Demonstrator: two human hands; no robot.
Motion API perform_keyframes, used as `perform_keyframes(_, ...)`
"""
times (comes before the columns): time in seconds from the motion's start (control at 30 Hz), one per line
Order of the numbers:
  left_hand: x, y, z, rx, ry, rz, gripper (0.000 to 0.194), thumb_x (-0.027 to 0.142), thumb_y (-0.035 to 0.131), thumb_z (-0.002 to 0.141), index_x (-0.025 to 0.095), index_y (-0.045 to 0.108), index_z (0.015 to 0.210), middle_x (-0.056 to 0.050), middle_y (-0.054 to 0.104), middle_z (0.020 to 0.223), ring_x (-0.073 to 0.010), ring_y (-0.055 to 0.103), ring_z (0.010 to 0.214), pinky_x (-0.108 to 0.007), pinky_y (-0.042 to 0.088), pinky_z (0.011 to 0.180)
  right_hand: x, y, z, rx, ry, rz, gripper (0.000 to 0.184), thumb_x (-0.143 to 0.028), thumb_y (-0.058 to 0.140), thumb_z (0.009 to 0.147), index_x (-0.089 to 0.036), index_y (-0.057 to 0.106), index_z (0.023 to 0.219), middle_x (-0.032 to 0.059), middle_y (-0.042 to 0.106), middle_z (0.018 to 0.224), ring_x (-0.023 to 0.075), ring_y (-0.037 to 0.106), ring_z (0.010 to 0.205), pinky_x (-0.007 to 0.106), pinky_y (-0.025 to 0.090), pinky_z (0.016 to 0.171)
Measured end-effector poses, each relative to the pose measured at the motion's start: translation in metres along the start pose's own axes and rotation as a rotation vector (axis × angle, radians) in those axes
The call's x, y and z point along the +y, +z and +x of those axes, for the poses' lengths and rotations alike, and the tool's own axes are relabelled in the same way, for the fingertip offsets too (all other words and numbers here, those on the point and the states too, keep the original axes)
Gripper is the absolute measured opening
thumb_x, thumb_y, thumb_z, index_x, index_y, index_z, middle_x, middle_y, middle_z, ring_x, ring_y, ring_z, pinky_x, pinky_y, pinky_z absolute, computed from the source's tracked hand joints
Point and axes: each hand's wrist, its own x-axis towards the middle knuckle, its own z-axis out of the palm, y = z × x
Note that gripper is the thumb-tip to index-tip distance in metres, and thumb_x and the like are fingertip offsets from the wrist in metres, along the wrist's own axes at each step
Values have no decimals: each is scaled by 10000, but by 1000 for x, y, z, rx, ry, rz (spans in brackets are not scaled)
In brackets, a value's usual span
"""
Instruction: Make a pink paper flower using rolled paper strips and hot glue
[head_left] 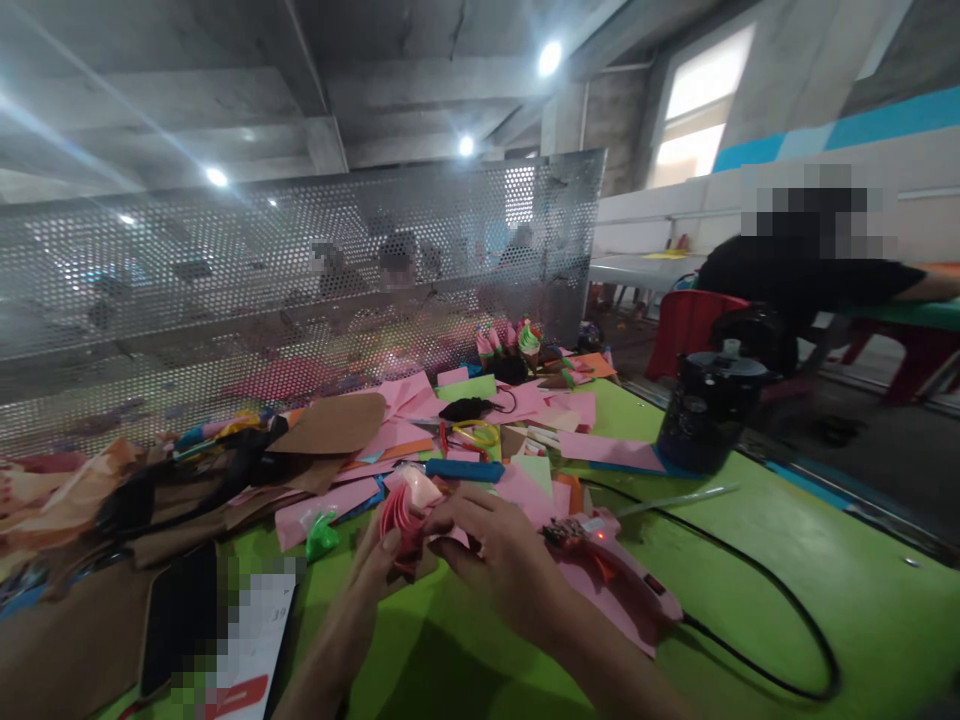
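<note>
My left hand (367, 565) is wrapped around a pink swirled craft piece (403, 515), layered like soft ice cream with a paler pink top. Its underside is hidden by my fingers. From the right, my right hand (487, 535) pinches the edge of the same piece between thumb and fingers. To the right of my right hand lies a pink hot glue gun (630, 570) with a small red light lit and a clear glue stick (679, 498) out of its back. A crumpled green piece (322, 537) rests left of my left hand.
Pink foam sheets (615, 450), a brown sheet (330, 425), a blue-handled tool (465, 470) and yellow scissors (476, 433) clutter the green table (817, 560). A dark canister (709, 415) stands at right. Finished cones (528, 343) sit by the perforated metal screen (187, 290). A person (780, 275) sits beyond.
</note>
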Motion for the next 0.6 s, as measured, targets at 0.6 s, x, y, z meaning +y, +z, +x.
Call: perform_keyframes(0.6,5,12,-15,86,-9,160,482,532,587,831,254,595,1225,-83,655,1160,-309,601,1063,-372,537,817,0,19,-9,4,3,-71,171,-109,636,859,-169,628,699,18,613,736,145,565,692,230,397,619)
